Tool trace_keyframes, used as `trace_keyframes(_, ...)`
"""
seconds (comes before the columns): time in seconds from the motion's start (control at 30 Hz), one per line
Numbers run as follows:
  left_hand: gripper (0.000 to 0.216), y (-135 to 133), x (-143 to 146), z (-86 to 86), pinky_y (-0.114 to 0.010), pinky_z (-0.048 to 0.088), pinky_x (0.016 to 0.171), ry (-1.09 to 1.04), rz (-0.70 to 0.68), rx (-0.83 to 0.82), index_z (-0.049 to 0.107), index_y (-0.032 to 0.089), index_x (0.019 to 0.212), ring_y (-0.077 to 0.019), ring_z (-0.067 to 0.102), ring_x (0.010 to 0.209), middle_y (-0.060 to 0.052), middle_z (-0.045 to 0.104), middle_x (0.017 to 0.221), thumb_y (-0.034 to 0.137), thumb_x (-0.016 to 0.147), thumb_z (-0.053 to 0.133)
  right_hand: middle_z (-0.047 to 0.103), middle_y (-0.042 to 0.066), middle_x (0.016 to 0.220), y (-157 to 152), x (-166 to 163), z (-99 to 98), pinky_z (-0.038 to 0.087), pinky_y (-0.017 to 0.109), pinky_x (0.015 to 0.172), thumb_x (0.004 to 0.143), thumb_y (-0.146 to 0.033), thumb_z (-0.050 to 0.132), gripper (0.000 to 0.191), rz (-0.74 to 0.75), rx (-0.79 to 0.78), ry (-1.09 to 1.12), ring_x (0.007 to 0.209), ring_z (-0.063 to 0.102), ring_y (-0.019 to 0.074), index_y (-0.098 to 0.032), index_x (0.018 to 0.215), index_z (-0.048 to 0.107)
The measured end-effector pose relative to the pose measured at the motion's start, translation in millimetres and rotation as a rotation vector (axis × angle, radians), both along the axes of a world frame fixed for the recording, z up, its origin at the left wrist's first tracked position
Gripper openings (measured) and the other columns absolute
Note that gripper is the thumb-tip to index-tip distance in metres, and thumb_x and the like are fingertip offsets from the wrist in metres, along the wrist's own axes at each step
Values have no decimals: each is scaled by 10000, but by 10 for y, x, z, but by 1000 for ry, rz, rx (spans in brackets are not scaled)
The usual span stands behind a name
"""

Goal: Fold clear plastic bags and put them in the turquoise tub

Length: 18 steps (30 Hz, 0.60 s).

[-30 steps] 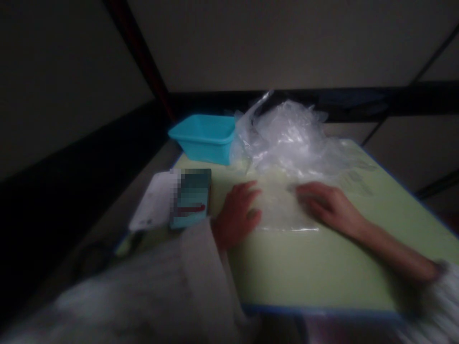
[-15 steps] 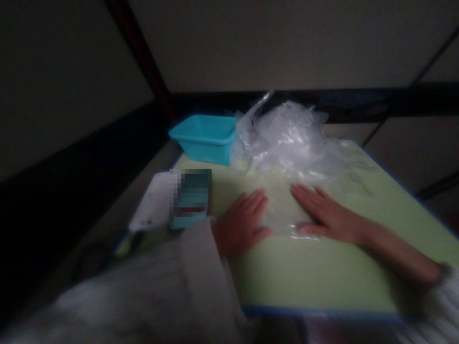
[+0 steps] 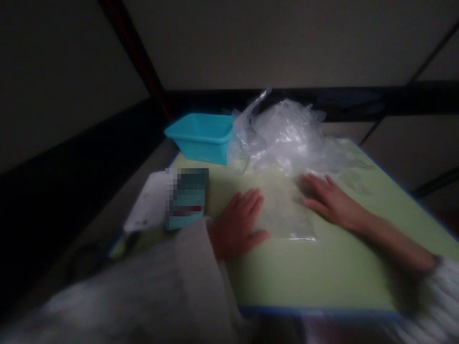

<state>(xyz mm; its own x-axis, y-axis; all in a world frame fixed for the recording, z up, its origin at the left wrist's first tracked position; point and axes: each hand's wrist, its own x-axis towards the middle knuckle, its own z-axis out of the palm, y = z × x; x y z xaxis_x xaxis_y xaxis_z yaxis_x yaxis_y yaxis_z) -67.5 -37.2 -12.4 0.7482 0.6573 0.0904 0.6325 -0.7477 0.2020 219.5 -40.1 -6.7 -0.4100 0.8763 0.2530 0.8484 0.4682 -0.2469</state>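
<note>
A clear plastic bag (image 3: 287, 215) lies flat on the pale green table (image 3: 304, 277). At its left edge rests my left hand (image 3: 238, 224), palm down with the fingers stretched out. My right hand (image 3: 330, 200) is over the bag's upper right side, fingers extended and somewhat blurred; whether it touches the plastic I cannot tell. Just beyond both hands a heap of crumpled clear plastic bags (image 3: 287, 134) spreads over the back of the table.
A turquoise plastic basin (image 3: 202, 138) stands at the back left, beside the heap. Left of my left hand lie a pixelated teal box-like object (image 3: 188, 198) and a white flat object (image 3: 148, 203). A wall rises behind the table.
My right hand has moved up and away from the bag's lower right corner, uncovering more of the plastic. My left hand has stayed nearly in place. The view has shifted slightly.
</note>
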Motion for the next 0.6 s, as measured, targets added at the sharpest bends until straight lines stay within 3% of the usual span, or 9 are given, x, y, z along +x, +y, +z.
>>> trace_keyframes(0.1, 726, -13, 2, 22, -491, 116, 1141, -51, -68, 1, 283, 102, 1412, -287, 142, 1419, -184, 220, 1513, 486, 845, 526, 553, 139, 1306, -32, -63, 119, 220, 598, 1085, 912, -474, 439, 503, 5, 37, 85, 1258, 456, 319, -193, 1328, 438)
trace_keyframes(0.2, 713, -22, 9, 58, -489, 114, 1144, -94, -229, -30, 291, 110, 1418, -286, 133, 1421, -171, 221, 1516, 498, 861, 509, 570, 130, 1290, -55, -85, 183, 229, 573, 1096, 904, -454, 470, 493, 76, 27, 92, 1231, 489, 306, -187, 1318, 455)
trace_keyframes(0.37, 716, -14, 3, 56, -484, 148, 1141, -109, -345, -79, 288, 162, 1433, -291, 158, 1415, -146, 246, 1511, 535, 861, 506, 372, 122, 1461, -63, -53, 108, 183, 577, 1104, 894, -494, 479, 695, 278, -41, -23, 1318, 372, 299, -215, 1470, 209)
trace_keyframes(0.6, 758, -17, -7, 50, -514, 164, 1129, -94, -366, -99, 332, 221, 1423, -323, 172, 1408, -126, 241, 1516, 608, 807, 542, 183, 150, 1515, -84, -20, -38, 193, 567, 1102, 872, -596, 437, 859, 371, -63, -127, 1367, 236, 317, -210, 1490, -17)
